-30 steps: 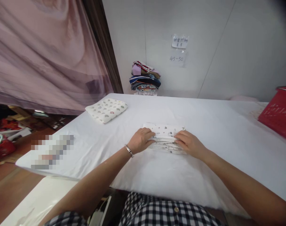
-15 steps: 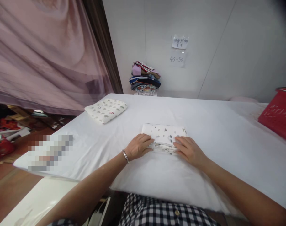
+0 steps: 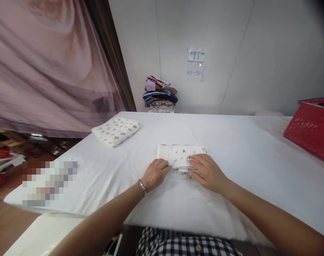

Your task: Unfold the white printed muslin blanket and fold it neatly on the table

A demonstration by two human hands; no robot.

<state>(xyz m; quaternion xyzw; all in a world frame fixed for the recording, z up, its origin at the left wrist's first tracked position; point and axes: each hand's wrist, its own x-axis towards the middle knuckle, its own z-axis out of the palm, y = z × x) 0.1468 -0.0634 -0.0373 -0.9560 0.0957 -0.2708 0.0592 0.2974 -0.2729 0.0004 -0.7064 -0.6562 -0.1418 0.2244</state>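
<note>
A folded white cloth (image 3: pixel 178 153) with a small leaf-like print lies in front of me, its stacked layers showing along the near edge. My left hand (image 3: pixel 156 174), with a bracelet at the wrist, has its fingers and thumb closed on the cloth's near left corner. On the right side, my right hand (image 3: pixel 208 172) rests with fingers stretched over the top and the thumb apart at the layered edge. Farther left lies another folded cloth (image 3: pixel 116 131), white with grey mushroom-like shapes.
A white sheet covers the table (image 3: pixel 236 142). At the right edge stands a red basket (image 3: pixel 308 128). Behind the table is a pile of folded fabrics (image 3: pixel 160 94) against the wall, below paper notes (image 3: pixel 196 64). A pink curtain (image 3: pixel 44 71) hangs at left. One patch at left is blurred out.
The view has shifted slightly, so the scene sits lower and farther left. My right hand's fingers have moved a little inward over the cloth, and the left stays at its corner.
</note>
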